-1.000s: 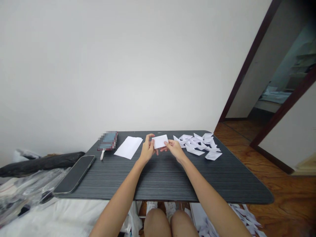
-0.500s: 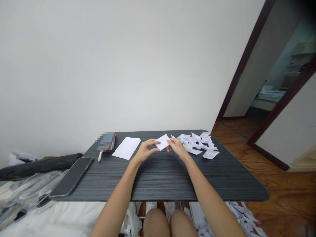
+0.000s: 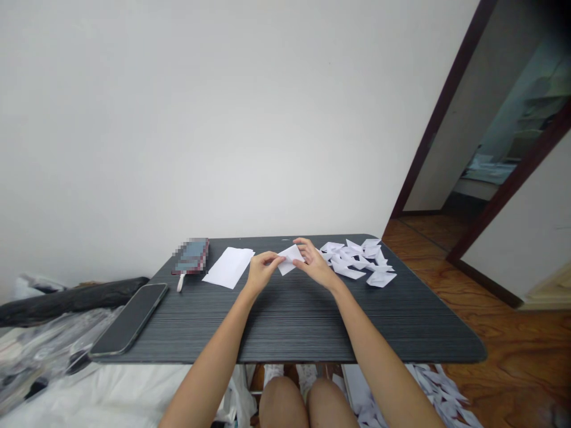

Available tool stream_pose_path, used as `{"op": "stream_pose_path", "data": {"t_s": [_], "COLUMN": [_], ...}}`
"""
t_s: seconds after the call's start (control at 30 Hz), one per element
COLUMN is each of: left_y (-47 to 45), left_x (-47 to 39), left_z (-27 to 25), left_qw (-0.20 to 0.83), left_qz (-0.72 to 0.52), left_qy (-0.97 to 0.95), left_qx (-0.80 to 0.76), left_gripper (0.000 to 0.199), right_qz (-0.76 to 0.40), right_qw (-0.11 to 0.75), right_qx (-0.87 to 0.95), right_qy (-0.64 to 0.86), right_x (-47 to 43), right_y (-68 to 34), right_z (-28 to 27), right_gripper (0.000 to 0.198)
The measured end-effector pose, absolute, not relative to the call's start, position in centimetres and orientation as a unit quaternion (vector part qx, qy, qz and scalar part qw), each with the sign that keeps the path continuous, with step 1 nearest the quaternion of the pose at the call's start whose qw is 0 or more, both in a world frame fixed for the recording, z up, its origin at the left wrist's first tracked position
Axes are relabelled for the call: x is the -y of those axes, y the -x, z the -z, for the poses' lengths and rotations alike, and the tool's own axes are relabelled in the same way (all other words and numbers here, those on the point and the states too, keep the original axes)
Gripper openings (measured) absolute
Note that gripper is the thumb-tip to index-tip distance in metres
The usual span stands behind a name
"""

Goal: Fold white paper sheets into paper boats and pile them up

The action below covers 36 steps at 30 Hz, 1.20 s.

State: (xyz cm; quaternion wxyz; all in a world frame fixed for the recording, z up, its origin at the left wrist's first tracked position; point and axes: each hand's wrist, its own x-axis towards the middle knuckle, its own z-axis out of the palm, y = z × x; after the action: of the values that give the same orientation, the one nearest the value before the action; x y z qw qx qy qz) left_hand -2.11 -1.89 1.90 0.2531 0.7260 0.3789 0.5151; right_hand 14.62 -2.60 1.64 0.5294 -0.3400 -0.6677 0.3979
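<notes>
A small folded piece of white paper [image 3: 289, 259] is held between my hands above the dark table [image 3: 294, 321]. My left hand [image 3: 263, 270] pinches its left corner between thumb and fingers. On the other side, my right hand [image 3: 314, 264] grips the right edge, thumb on the near face and fingers raised behind it. To the left lies a stack of white paper sheets [image 3: 229, 267]. Just right of my right hand is a loose pile of folded white paper pieces [image 3: 357, 258].
A phone [image 3: 131, 318] lies at the table's left edge. Behind it are a blurred-out reddish item [image 3: 191, 255] and a small white stick-like object [image 3: 181, 282]. More folded papers [image 3: 439, 392] lie below the table at right. A white wall [image 3: 276, 119] rises behind.
The paper has been turned and its folds look different. My left fingers have closed in on its left corner, while my right fingers have lifted and spread behind its right edge.
</notes>
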Motion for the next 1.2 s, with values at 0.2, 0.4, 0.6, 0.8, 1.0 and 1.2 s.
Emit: {"op": "stream_pose_path", "data": {"t_s": [0.2, 0.4, 0.6, 0.8, 1.0, 1.2], "left_y": [1.66, 2.18, 2.40, 2.02, 1.87, 1.60], "left_x": [1.98, 1.48, 1.54, 1.91, 2.21, 2.41], "left_z": [-1.56, -1.76, -1.73, -1.48, -1.58, -1.47], "left_qw": [0.295, 0.292, 0.243, 0.263, 0.306, 0.322], "left_qz": [-0.524, -0.522, -0.525, -0.525, -0.511, -0.517], "left_qy": [-0.704, -0.743, -0.733, -0.718, -0.720, -0.718], "left_qx": [-0.378, -0.299, -0.358, -0.372, -0.357, -0.338], "left_gripper": [0.021, 0.020, 0.018, 0.020, 0.020, 0.018], "right_qz": [-0.281, -0.290, -0.283, -0.284, -0.330, -0.310], "right_qw": [0.553, 0.588, 0.560, 0.575, 0.588, 0.585], "right_qx": [0.683, 0.638, 0.667, 0.658, 0.613, 0.616], "right_qy": [0.386, 0.404, 0.401, 0.394, 0.412, 0.426], "right_x": [2.22, 2.00, 2.61, 2.54, 2.19, 2.33], "right_y": [-14.57, -15.03, -14.74, -14.67, -14.89, -14.74], "right_z": [-1.28, -1.28, -1.90, -1.81, -1.28, -1.43], "right_gripper": [0.011, 0.014, 0.015, 0.017, 0.022, 0.021]}}
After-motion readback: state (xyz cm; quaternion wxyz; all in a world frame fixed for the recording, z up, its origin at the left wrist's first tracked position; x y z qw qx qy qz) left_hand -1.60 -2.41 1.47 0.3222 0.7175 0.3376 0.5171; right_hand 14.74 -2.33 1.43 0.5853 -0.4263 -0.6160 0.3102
